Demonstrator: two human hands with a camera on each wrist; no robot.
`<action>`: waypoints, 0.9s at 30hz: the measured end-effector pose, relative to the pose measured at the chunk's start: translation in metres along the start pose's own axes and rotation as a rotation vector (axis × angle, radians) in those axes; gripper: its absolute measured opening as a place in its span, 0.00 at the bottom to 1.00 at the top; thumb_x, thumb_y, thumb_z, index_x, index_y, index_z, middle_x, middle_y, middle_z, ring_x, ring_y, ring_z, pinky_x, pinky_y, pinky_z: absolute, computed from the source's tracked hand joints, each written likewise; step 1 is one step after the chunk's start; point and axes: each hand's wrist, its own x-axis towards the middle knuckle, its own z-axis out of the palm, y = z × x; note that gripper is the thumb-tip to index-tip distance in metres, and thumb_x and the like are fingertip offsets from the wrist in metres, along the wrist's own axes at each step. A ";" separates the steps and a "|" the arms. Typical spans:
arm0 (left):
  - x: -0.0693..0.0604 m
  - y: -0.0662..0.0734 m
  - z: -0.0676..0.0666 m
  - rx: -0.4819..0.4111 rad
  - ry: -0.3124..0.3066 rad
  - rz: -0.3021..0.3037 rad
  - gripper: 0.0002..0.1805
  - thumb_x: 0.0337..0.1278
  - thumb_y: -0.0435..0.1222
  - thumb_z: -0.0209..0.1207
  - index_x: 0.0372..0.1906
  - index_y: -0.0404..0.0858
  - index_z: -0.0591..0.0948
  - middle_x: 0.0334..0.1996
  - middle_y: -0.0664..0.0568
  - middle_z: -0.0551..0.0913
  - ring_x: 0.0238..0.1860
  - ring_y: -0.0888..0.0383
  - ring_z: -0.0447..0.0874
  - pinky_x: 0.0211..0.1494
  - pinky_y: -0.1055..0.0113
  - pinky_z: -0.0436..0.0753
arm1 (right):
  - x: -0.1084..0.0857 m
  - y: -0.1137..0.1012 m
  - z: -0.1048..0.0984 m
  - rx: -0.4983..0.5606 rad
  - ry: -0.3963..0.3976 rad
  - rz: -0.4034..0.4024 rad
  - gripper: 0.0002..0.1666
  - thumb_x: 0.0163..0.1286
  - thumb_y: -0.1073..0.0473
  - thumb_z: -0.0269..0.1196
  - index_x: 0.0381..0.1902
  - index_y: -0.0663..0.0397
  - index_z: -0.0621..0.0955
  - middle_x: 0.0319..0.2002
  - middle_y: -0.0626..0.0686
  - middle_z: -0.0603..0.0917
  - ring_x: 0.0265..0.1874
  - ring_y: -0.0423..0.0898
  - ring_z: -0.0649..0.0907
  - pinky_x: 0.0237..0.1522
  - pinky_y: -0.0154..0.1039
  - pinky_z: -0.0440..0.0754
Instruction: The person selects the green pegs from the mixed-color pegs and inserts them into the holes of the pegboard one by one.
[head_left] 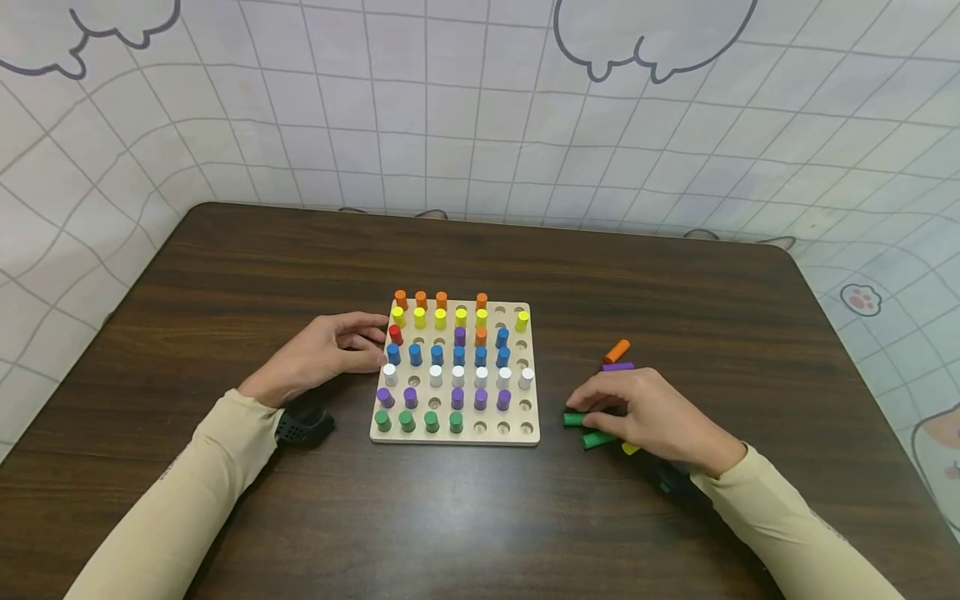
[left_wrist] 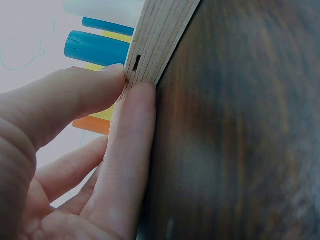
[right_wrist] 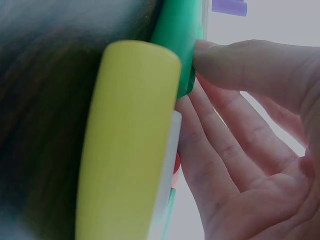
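A square wooden pegboard [head_left: 455, 440] lies on the table, with rows of coloured pegs standing in it and some bare holes. At its left edge my left hand [head_left: 322, 350] touches the wood with fingertips and thumb; the left wrist view shows the thumb [left_wrist: 90, 87] at the upper corner and a finger against the side. To the board's right, my right hand [head_left: 645, 412] pinches a green peg [head_left: 573, 419] between thumb and fingers, low over the table. Beside it lies another green peg [head_left: 598, 440]. A yellow peg [right_wrist: 130, 140] looms large in the right wrist view.
Past the right hand lie an orange peg [head_left: 617, 351] and a purple peg [head_left: 618, 366]. The right wrist view also shows white, red and green bits behind the yellow peg. Dark wood table [head_left: 300, 258] surrounds the board, with a patterned white cloth [head_left: 450, 108] behind.
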 end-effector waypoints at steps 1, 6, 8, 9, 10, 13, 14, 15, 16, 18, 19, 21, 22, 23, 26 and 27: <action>0.000 0.000 0.000 -0.002 -0.002 -0.001 0.37 0.63 0.44 0.70 0.74 0.42 0.71 0.61 0.44 0.81 0.54 0.52 0.83 0.51 0.75 0.83 | 0.000 0.000 0.000 -0.001 -0.001 0.003 0.14 0.64 0.64 0.73 0.47 0.45 0.87 0.41 0.42 0.91 0.39 0.32 0.89 0.45 0.33 0.88; 0.001 -0.001 0.000 -0.011 -0.006 -0.003 0.37 0.62 0.44 0.70 0.75 0.43 0.71 0.61 0.44 0.82 0.54 0.52 0.83 0.51 0.74 0.83 | 0.000 -0.001 0.000 -0.015 -0.008 0.028 0.14 0.64 0.64 0.74 0.46 0.45 0.87 0.41 0.42 0.91 0.38 0.32 0.88 0.45 0.33 0.88; 0.001 -0.002 0.000 -0.014 -0.008 0.000 0.37 0.62 0.44 0.70 0.75 0.43 0.71 0.61 0.44 0.82 0.54 0.52 0.83 0.51 0.74 0.83 | 0.000 -0.002 0.001 -0.026 -0.008 0.029 0.15 0.63 0.64 0.74 0.46 0.44 0.88 0.41 0.42 0.91 0.39 0.32 0.88 0.45 0.34 0.88; 0.001 -0.002 -0.001 -0.013 -0.007 -0.001 0.37 0.62 0.44 0.70 0.75 0.43 0.71 0.61 0.44 0.82 0.54 0.52 0.83 0.51 0.74 0.83 | 0.000 -0.002 0.001 -0.032 -0.009 0.028 0.15 0.63 0.64 0.74 0.47 0.44 0.88 0.41 0.42 0.91 0.39 0.33 0.88 0.46 0.34 0.88; 0.001 -0.002 -0.001 -0.012 -0.007 0.000 0.37 0.62 0.44 0.70 0.75 0.43 0.71 0.61 0.44 0.82 0.54 0.52 0.83 0.51 0.74 0.83 | 0.000 -0.003 0.002 -0.038 -0.010 0.026 0.15 0.63 0.64 0.75 0.47 0.44 0.88 0.42 0.42 0.91 0.39 0.33 0.88 0.46 0.34 0.88; 0.002 -0.003 -0.001 -0.008 -0.004 -0.003 0.37 0.62 0.44 0.70 0.74 0.43 0.71 0.60 0.45 0.82 0.53 0.53 0.83 0.51 0.75 0.83 | 0.001 -0.005 0.003 -0.055 -0.013 0.013 0.16 0.62 0.64 0.75 0.47 0.44 0.88 0.42 0.42 0.91 0.40 0.34 0.88 0.47 0.35 0.88; 0.002 -0.003 0.000 -0.009 -0.001 -0.006 0.37 0.62 0.43 0.70 0.74 0.44 0.71 0.60 0.45 0.82 0.53 0.53 0.83 0.51 0.75 0.83 | 0.001 -0.005 0.003 -0.059 -0.014 0.009 0.16 0.62 0.63 0.76 0.47 0.44 0.88 0.42 0.42 0.91 0.41 0.34 0.89 0.47 0.36 0.88; 0.002 -0.003 0.000 -0.011 -0.001 -0.006 0.37 0.62 0.43 0.70 0.74 0.44 0.71 0.60 0.45 0.82 0.53 0.53 0.83 0.51 0.74 0.84 | 0.001 -0.005 0.004 -0.064 -0.015 0.006 0.17 0.61 0.64 0.76 0.47 0.44 0.88 0.42 0.42 0.91 0.41 0.35 0.89 0.48 0.36 0.88; 0.003 -0.003 0.000 -0.013 0.000 -0.006 0.36 0.62 0.43 0.70 0.74 0.44 0.71 0.60 0.46 0.82 0.53 0.54 0.83 0.51 0.74 0.84 | 0.002 -0.006 0.004 -0.068 -0.014 0.002 0.17 0.61 0.64 0.76 0.47 0.44 0.88 0.42 0.42 0.91 0.41 0.35 0.89 0.48 0.36 0.88; 0.003 -0.004 0.000 -0.015 0.001 -0.006 0.36 0.62 0.43 0.70 0.74 0.44 0.71 0.60 0.45 0.82 0.53 0.54 0.83 0.51 0.74 0.84 | 0.002 -0.006 0.005 -0.077 -0.014 0.000 0.17 0.62 0.64 0.75 0.47 0.44 0.88 0.43 0.42 0.91 0.41 0.35 0.89 0.47 0.36 0.88; 0.003 -0.004 0.000 -0.015 0.002 -0.006 0.36 0.62 0.43 0.70 0.74 0.44 0.71 0.60 0.45 0.82 0.53 0.54 0.83 0.51 0.74 0.84 | 0.002 -0.006 0.005 -0.078 -0.014 0.001 0.17 0.62 0.65 0.75 0.47 0.44 0.88 0.43 0.42 0.91 0.41 0.35 0.89 0.47 0.36 0.88; 0.002 -0.004 0.000 -0.013 0.001 -0.005 0.37 0.62 0.43 0.70 0.74 0.43 0.71 0.61 0.45 0.82 0.53 0.53 0.83 0.51 0.74 0.84 | 0.002 -0.006 0.005 -0.081 -0.014 0.004 0.17 0.62 0.65 0.75 0.47 0.44 0.88 0.43 0.42 0.91 0.40 0.34 0.88 0.46 0.35 0.88; 0.002 -0.004 0.000 -0.012 0.000 -0.005 0.37 0.62 0.43 0.70 0.74 0.43 0.71 0.61 0.45 0.82 0.53 0.53 0.83 0.51 0.74 0.84 | 0.001 -0.006 0.006 -0.079 -0.014 0.006 0.17 0.62 0.66 0.75 0.47 0.44 0.88 0.42 0.42 0.91 0.40 0.33 0.88 0.46 0.35 0.88; 0.002 -0.004 0.000 -0.010 -0.001 -0.003 0.37 0.63 0.43 0.70 0.75 0.43 0.71 0.61 0.44 0.82 0.54 0.52 0.83 0.51 0.74 0.84 | 0.001 -0.006 0.006 -0.076 -0.015 0.008 0.17 0.62 0.66 0.75 0.47 0.44 0.88 0.42 0.42 0.91 0.39 0.33 0.88 0.45 0.34 0.88; 0.001 -0.003 0.000 -0.009 -0.004 0.000 0.38 0.63 0.44 0.70 0.75 0.43 0.70 0.61 0.44 0.82 0.54 0.52 0.84 0.51 0.74 0.84 | 0.001 -0.006 0.007 -0.068 -0.013 0.011 0.17 0.62 0.66 0.75 0.47 0.44 0.88 0.42 0.42 0.90 0.37 0.31 0.87 0.43 0.33 0.87; 0.001 -0.003 0.000 -0.008 -0.004 0.002 0.38 0.63 0.44 0.70 0.75 0.43 0.70 0.61 0.44 0.82 0.54 0.52 0.84 0.51 0.74 0.84 | 0.001 -0.006 0.007 -0.065 -0.012 0.011 0.17 0.62 0.66 0.75 0.47 0.44 0.88 0.42 0.42 0.90 0.37 0.31 0.86 0.43 0.33 0.87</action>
